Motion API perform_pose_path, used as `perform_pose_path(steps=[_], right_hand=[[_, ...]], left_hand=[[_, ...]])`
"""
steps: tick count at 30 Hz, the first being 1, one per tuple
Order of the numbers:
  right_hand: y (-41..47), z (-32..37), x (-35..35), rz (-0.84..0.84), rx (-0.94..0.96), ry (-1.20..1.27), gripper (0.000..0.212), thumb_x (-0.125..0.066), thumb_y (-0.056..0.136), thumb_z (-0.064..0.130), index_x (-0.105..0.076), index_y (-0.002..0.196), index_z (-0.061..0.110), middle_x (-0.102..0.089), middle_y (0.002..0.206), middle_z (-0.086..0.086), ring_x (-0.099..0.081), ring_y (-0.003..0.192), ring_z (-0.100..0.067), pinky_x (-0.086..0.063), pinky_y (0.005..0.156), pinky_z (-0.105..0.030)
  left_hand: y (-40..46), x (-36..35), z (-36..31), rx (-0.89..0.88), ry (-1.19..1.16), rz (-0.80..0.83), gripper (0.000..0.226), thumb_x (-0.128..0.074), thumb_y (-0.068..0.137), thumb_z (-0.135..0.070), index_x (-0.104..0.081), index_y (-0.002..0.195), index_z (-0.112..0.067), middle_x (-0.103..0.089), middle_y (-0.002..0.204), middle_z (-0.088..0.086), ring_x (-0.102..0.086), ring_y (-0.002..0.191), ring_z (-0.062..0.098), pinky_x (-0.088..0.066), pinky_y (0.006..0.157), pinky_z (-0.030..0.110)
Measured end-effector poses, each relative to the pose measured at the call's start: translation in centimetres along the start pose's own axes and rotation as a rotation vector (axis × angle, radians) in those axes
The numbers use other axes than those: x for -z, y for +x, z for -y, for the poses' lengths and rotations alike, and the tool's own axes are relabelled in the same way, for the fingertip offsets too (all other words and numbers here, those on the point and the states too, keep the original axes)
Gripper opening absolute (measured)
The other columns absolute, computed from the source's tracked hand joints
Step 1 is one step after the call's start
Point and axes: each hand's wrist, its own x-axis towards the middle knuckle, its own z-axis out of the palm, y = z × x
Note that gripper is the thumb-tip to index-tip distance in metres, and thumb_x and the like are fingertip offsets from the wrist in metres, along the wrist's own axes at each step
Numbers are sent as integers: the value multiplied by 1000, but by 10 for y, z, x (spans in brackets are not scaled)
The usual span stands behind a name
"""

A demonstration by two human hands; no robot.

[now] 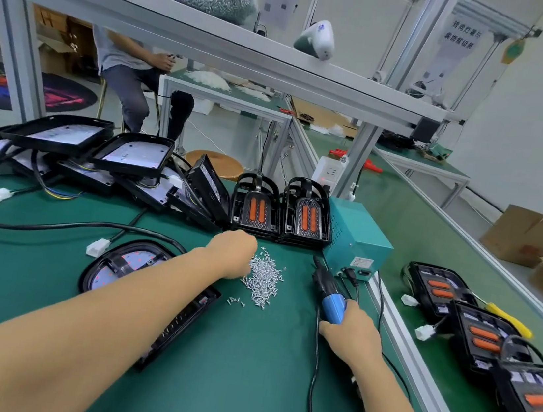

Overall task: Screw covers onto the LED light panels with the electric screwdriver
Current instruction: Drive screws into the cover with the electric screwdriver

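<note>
The left hand reaches out over the green bench mat with its fingers curled down into the near-left edge of a loose pile of small silver screws; whether it actually pinches a screw cannot be told, since the fingertips are hidden under the knuckles. Under that forearm lies an LED light panel, its rounded end showing to the left of the arm and its black straight edge to the right. The right hand is wrapped around the blue grip of the electric screwdriver, which lies tilted with its black nose pointing away from the hand, toward the teal power supply box just beyond it (the tool's cable trails back past the wrist). Beyond the left hand stand two black covers with orange inserts, side by side and upright, and to their left a heap of stacked black panels with white connectors. Well to the right of the right hand, across the aluminium rail, a row of finished lights lies on the conveyor.
</note>
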Motion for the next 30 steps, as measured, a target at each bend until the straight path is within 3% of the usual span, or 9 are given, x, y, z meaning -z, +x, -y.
perform_pose_path(steps=[3,5,8,10,14,18,23,27,30], right_hand=[[5,-1,6,37,-1,22,43,-69,81,31,-49,113,12,-54,97,-3,-52,78,-21,-36,53,-26],[11,-5,11,71,-12,119,37,-70,79,25,-51,106,9,-58,93,-7,-52,72,-21,-37,54,-25],[14,-9,27,120,-91,531,24,-70,76,8,-55,94,3,-55,73,-11,-49,55,-22,-39,51,-24],[14,-8,42,127,-143,768,19,-69,74,2,-55,87,3,-52,65,-13,-47,48,-21,-40,48,-23],[4,20,71,193,-124,1246,15,-66,80,-3,-58,88,6,-54,60,-8,-49,43,-16,-45,44,-23],[-15,60,87,186,9,1751,14,-61,86,1,-58,90,14,-55,55,2,-52,44,-10,-47,46,-17],[-46,107,85,166,176,1972,13,-58,89,3,-56,80,12,-53,53,2,-51,45,-10,-49,50,-20],[-66,138,77,148,272,2156,10,-56,90,6,-54,84,14,-52,57,4,-49,46,-8,-47,52,-20],[-78,158,72,94,356,2213,8,-55,88,6,-55,87,14,-52,58,5,-48,47,-8,-46,54,-20]], left_hand=[[-10,13,3,30,-366,-102,12,-58,85,-6,-64,75,-6,-68,79,7,-61,74,23,-53,70,31],[-24,19,10,74,-680,-162,16,-55,86,-3,-69,84,-9,-67,75,3,-61,67,17,-54,63,27],[-51,24,27,140,-1085,-200,22,-54,89,1,-71,95,-12,-64,72,3,-57,62,10,-53,60,19],[-70,23,39,156,-1228,-217,19,-57,89,2,-72,90,-9,-63,70,6,-57,59,7,-55,61,19],[-101,17,52,230,-1458,-230,11,-58,88,5,-66,88,-2,-68,74,9,-62,59,10,-55,58,19],[-118,13,56,242,-1663,-226,10,-59,85,7,-64,91,1,-73,77,11,-65,60,12,-56,57,21],[-131,9,56,240,-1832,-212,11,-58,85,6,-64,93,0,-73,82,14,-68,61,13,-55,55,21],[-143,7,60,242,-1916,-219,10,-59,85,1,-63,94,-2,-73,82,12,-68,62,13,-55,53,22],[-149,7,64,273,-1944,-212,19,-67,73,-9,-65,92,-7,-71,77,5,-64,57,10,-52,46,21]])
